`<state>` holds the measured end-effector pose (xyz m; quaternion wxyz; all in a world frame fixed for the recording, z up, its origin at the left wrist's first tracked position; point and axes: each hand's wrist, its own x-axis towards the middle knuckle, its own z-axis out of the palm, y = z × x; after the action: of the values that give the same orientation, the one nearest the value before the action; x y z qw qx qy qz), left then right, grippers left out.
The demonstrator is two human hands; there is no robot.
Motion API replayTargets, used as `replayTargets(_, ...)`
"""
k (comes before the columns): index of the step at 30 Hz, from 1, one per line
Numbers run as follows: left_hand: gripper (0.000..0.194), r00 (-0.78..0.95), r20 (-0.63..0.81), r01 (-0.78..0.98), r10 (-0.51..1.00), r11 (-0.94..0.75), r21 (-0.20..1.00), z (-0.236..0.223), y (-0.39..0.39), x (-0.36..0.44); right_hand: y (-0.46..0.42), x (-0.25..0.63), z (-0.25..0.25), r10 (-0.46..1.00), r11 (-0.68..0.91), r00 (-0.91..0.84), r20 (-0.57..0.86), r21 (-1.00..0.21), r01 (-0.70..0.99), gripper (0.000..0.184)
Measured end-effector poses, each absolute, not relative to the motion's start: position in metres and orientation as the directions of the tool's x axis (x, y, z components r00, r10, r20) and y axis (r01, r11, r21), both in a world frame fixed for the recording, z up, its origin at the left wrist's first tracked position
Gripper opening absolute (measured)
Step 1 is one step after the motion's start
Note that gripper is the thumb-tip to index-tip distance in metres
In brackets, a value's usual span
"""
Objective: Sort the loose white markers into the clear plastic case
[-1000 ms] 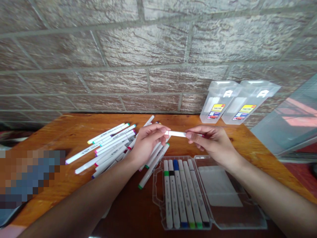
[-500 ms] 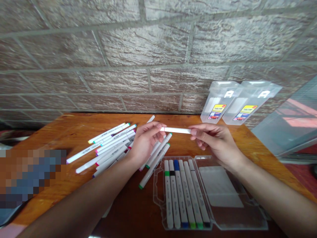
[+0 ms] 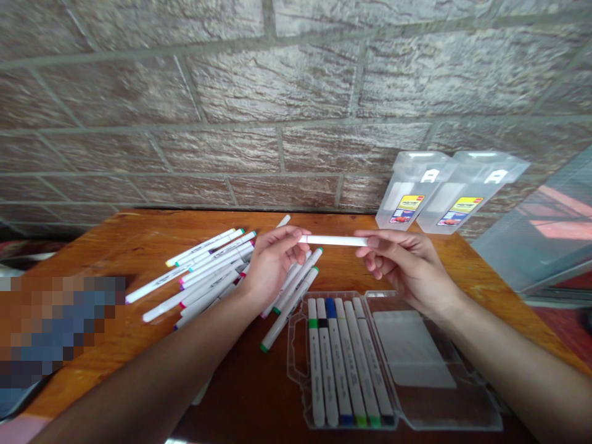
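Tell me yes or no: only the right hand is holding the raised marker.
No, the left hand pinches one end of the marker while the right hand grips the other.

The left forearm [image 3: 152, 364] slants up from the lower left to the left hand [image 3: 272, 262] near the centre, thumb and fingers pinched. From the lower right, the right forearm [image 3: 504, 339] reaches the right hand [image 3: 404, 259], right of centre, pinching likewise.
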<state>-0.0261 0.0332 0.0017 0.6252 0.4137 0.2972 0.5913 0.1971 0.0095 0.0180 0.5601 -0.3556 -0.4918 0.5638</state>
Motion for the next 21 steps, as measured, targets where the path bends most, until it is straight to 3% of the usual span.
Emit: replayTargets(21,0.009,0.124,0.119,-0.489,0.985,-0.043,0.871,0.0021,0.0328,-0.026,0.0106,0.1974,0.0175,0.984,0.073,-0.13,0.124,-0.938,-0.339,0.021)
